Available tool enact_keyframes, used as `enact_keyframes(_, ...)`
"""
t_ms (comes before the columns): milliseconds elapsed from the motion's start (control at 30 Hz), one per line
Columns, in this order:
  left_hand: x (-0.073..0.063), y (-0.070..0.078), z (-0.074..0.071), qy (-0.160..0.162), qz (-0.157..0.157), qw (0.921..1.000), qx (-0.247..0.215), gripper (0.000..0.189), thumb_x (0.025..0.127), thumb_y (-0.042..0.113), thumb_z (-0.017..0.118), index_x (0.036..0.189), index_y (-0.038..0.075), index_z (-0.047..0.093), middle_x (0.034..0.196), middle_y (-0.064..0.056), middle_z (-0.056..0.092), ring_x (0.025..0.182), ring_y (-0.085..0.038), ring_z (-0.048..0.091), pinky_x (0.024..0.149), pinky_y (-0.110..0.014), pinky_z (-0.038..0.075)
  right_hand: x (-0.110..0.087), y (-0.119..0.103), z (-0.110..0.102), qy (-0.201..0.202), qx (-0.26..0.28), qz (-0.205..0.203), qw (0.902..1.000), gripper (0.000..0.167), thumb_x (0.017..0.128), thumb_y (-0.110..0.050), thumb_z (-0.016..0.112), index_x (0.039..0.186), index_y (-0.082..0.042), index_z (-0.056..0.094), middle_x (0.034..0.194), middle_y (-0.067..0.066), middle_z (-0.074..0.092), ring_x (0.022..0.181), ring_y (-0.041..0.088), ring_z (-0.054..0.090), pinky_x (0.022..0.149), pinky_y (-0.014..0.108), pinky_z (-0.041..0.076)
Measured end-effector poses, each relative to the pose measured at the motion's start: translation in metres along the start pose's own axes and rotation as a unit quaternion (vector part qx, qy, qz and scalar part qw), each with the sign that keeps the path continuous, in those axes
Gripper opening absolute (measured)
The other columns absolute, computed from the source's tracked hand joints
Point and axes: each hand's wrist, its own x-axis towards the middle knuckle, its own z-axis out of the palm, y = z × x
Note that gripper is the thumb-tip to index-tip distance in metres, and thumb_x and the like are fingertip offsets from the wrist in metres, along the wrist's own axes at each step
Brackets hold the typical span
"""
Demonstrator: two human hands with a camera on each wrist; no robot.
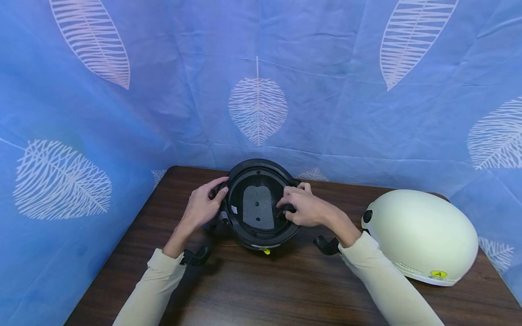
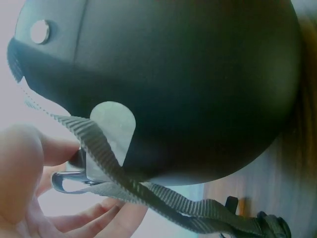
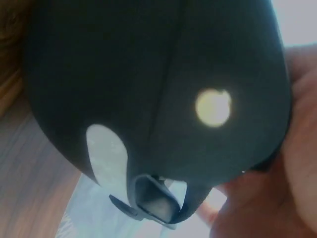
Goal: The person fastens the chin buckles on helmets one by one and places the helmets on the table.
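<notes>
A black helmet [image 1: 258,206] lies upside down on the table, its grey-lined inside facing up. My left hand [image 1: 201,206] grips its left rim, thumb and forefinger at the edge. In the left wrist view, a ribbed strap [image 2: 119,173] hangs across the dark shell [image 2: 198,89] close to that hand. At the right rim, my right hand [image 1: 305,206] has its fingers curled over the edge and into the helmet. A small dark piece [image 1: 288,208] shows by its fingers; what it is cannot be told. The right wrist view shows the shell with a round bright stud [image 3: 213,107].
A cream helmet [image 1: 422,235] with a yellow "A" sticker [image 1: 438,274] rests, dome up, on the right of the dark wooden table [image 1: 253,294]. Behind and to the sides hangs a blue cloth [image 1: 318,113] with white leaf prints. A yellow tab [image 1: 267,251] sticks out at the black helmet's front.
</notes>
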Motion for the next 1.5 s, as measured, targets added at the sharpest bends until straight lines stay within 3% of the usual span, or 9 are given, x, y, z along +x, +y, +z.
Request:
enact_keyframes(133, -0.001, 0.0, 0.0, 0.002, -0.006, 1.0, -0.002, 0.037, 0.101, 0.029, 0.056, 0.138, 0.022, 0.06, 0.077, -0.006, 0.049, 0.066, -0.021, 0.048, 0.062, -0.035, 0.038, 0.001, 0.001, 0.001, 0.027, 0.016, -0.021, 0.9993, 0.018, 0.094, -0.002, 0.061, 0.104, -0.002, 0.075, 0.088, -0.001, 0.05, 0.078, 0.014, 0.038, 0.081, 0.042, 0.02)
enact_keyframes(333, -0.001, -0.003, 0.0, -0.003, -0.006, 0.9999, -0.01, 0.038, 0.102, 0.03, 0.056, 0.139, 0.022, 0.059, 0.079, -0.006, 0.05, 0.067, -0.021, 0.049, 0.063, -0.035, 0.039, 0.0, 0.003, 0.003, 0.052, 0.06, -0.005, 0.9968, 0.017, 0.097, -0.001, 0.058, 0.104, -0.006, 0.073, 0.1, 0.001, 0.054, 0.087, 0.016, 0.047, 0.084, 0.04, 0.035)
enact_keyframes(667, -0.001, -0.008, -0.003, -0.024, 0.0, 0.9993, -0.027, 0.041, 0.102, 0.031, 0.056, 0.142, 0.024, 0.056, 0.086, -0.006, 0.056, 0.073, -0.021, 0.053, 0.067, -0.035, 0.042, 0.0, 0.004, 0.005, 0.043, 0.081, -0.006, 0.9958, 0.015, 0.101, -0.001, 0.05, 0.107, -0.007, 0.062, 0.1, 0.0, 0.062, 0.082, 0.013, 0.052, 0.085, 0.04, 0.044)
enact_keyframes(867, -0.002, -0.019, -0.007, -0.062, -0.011, 0.9966, -0.054, 0.052, 0.102, 0.037, 0.055, 0.152, 0.033, 0.041, 0.121, -0.009, 0.061, 0.09, -0.023, 0.063, 0.08, -0.041, 0.05, 0.002, 0.006, 0.007, 0.062, 0.11, -0.029, 0.9916, 0.015, 0.102, -0.001, 0.048, 0.106, -0.01, 0.06, 0.092, 0.0, 0.057, 0.073, 0.007, 0.052, 0.073, 0.031, 0.046)
enact_keyframes(967, -0.003, -0.025, -0.008, -0.09, -0.028, 0.9938, -0.059, 0.061, 0.101, 0.044, 0.053, 0.156, 0.038, 0.027, 0.147, -0.012, 0.048, 0.092, -0.024, 0.066, 0.087, -0.048, 0.053, 0.001, 0.005, 0.007, 0.062, 0.113, -0.03, 0.9913, 0.016, 0.102, -0.002, 0.049, 0.107, -0.011, 0.061, 0.094, 0.0, 0.058, 0.073, 0.006, 0.053, 0.071, 0.03, 0.047)
enact_keyframes(1100, -0.005, -0.032, -0.011, -0.135, -0.06, 0.9877, -0.052, 0.07, 0.1, 0.055, 0.047, 0.159, 0.035, 0.015, 0.16, -0.013, 0.03, 0.094, -0.028, 0.066, 0.098, -0.056, 0.047, 0.001, 0.004, 0.007, 0.056, 0.101, -0.019, 0.9931, 0.017, 0.101, -0.002, 0.052, 0.109, -0.01, 0.063, 0.1, 0.001, 0.06, 0.075, 0.008, 0.052, 0.075, 0.032, 0.046)
enact_keyframes(1200, -0.006, -0.035, -0.013, -0.16, -0.083, 0.9821, -0.056, 0.079, 0.098, 0.062, 0.044, 0.161, 0.026, 0.012, 0.163, -0.013, 0.023, 0.116, -0.036, 0.059, 0.107, -0.061, 0.036, 0.001, 0.004, 0.007, 0.057, 0.095, -0.008, 0.9938, 0.017, 0.099, -0.002, 0.053, 0.11, -0.009, 0.064, 0.107, 0.002, 0.062, 0.081, 0.011, 0.052, 0.079, 0.036, 0.045)
enact_keyframes(1333, -0.007, -0.04, -0.015, -0.18, -0.086, 0.9762, -0.085, 0.078, 0.099, 0.06, 0.043, 0.16, 0.019, 0.016, 0.146, -0.02, 0.046, 0.122, -0.038, 0.057, 0.108, -0.06, 0.035, 0.003, 0.005, 0.009, 0.059, 0.094, -0.001, 0.9938, 0.018, 0.098, -0.002, 0.055, 0.111, -0.008, 0.065, 0.112, 0.004, 0.063, 0.089, 0.016, 0.053, 0.083, 0.039, 0.044)
enact_keyframes(1500, -0.009, -0.043, -0.022, -0.18, -0.078, 0.9741, -0.112, 0.066, 0.103, 0.051, 0.044, 0.156, 0.015, 0.027, 0.103, -0.017, 0.062, 0.083, -0.025, 0.067, 0.085, -0.044, 0.051, 0.003, 0.004, 0.009, 0.062, 0.095, 0.002, 0.9936, 0.019, 0.095, -0.001, 0.058, 0.111, -0.009, 0.064, 0.112, 0.004, 0.063, 0.092, 0.017, 0.054, 0.084, 0.04, 0.046)
